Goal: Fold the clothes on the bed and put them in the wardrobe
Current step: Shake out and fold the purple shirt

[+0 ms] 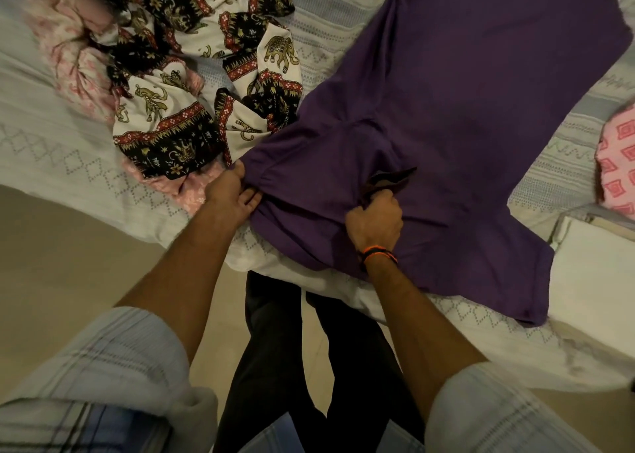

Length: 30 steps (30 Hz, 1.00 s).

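Both hands clench the purple cotton T-shirt [464, 84] spread on the pale patterned bed [51, 150], left hand [231, 196] gripping its shoulder, right hand [374, 222] its neckline, and pulling evenly should flatten it beyond the grip.

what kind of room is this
Most likely a bedroom at home. A bed with a pale patterned sheet fills the view, loose clothes lie on it, such as an elephant-print garment, and both hands, left and right, grip a purple shirt spread out on the sheet.
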{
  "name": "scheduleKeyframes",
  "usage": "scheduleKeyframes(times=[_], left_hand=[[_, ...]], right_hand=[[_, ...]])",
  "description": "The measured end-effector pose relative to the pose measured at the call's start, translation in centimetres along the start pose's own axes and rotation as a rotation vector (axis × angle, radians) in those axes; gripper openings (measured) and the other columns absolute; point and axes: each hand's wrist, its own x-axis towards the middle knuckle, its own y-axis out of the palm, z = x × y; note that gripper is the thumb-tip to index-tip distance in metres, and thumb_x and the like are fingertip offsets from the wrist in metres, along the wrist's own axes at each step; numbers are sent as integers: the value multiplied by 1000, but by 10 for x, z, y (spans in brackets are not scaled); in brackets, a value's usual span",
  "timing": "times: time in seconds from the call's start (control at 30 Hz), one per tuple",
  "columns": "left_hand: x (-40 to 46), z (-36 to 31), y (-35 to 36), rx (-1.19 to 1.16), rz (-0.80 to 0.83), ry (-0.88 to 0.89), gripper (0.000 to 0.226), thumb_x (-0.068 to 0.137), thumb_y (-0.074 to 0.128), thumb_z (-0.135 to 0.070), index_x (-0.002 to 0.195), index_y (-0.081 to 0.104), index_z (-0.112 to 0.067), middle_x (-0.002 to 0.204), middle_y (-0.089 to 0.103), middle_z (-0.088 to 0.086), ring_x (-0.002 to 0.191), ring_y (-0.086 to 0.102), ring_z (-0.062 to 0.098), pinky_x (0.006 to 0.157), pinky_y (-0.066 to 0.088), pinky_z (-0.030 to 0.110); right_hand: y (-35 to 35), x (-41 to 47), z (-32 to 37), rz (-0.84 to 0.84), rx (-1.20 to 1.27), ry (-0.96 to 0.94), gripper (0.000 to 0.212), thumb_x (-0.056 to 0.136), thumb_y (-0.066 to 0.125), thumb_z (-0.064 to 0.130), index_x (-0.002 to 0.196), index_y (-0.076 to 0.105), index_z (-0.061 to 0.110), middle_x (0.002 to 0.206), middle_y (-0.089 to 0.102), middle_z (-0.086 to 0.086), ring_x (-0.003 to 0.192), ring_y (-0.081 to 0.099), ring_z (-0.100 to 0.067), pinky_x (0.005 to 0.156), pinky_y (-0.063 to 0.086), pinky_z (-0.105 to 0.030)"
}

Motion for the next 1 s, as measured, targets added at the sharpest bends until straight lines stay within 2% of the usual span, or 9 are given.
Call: scheduleKeyframes(times=[0.1,0.2,0.3,0.4,0.47,0.57,0.67,0.87,1.0], left_hand=[[0,-1,-2,-1,13,-5,38,98,58,-29,134,54,-18,131,62,6,97,64,18,65,54,31],[-1,-1,-4,-1,23,-9,35,99,56,-29,132,54,-18,130,63,6,100,63,18,66,53,30],[-1,-2,-5,5,38,-13,30,101,53,-28,129,55,-20,128,63,5,98,62,17,74,53,30],[-3,-3,-4,22,47,-21,26,101,52,-28,126,56,-21,131,62,5,106,61,19,84,51,33],[-6,-5,-3,30,52,-23,9,102,51,-27,107,58,-26,131,61,4,114,60,20,90,51,34],[-10,-6,-6,49,63,-19,13,103,48,-27,91,54,-29,131,61,3,120,59,20,99,48,35],[-10,-5,-8,56,71,-30,14,102,48,-28,91,55,-30,128,62,2,111,60,18,94,48,33],[-9,-6,-10,10,37,-18,15,101,50,-21,89,56,-28,119,64,0,101,61,16,93,48,34],[4,-2,-18,-16,-39,-44,24,99,53,-14,121,62,-17,125,64,3,96,62,18,77,51,34]], right_hand=[[-3,3,-17,-71,359,351,29,74,58,14,98,71,4,98,69,-18,92,64,-39,85,54,-42],[-7,-5,-35,-31,702,587,12,83,53,9,86,63,3,85,58,-6,69,60,-23,65,62,-41],[-7,-11,-41,73,752,573,23,91,62,31,102,57,11,95,59,-1,82,68,-23,66,62,-42],[0,-4,-39,126,744,551,48,78,80,38,108,62,5,101,68,-8,81,72,-24,60,62,-37],[0,3,-39,101,720,558,32,78,80,26,98,67,4,99,70,-13,73,71,-23,59,61,-35],[-5,1,-43,17,749,596,15,87,69,14,97,66,3,90,64,-5,58,65,-15,62,61,-34],[-1,-6,-56,9,797,560,27,91,66,8,113,59,-5,100,66,-13,60,68,-14,56,60,-27],[0,-14,-75,-50,968,559,16,95,62,7,103,59,-7,87,64,-15,53,67,-10,49,55,-22],[7,-21,-91,-26,890,592,25,95,62,8,113,59,-8,87,65,-11,58,68,-13,49,56,-23]])
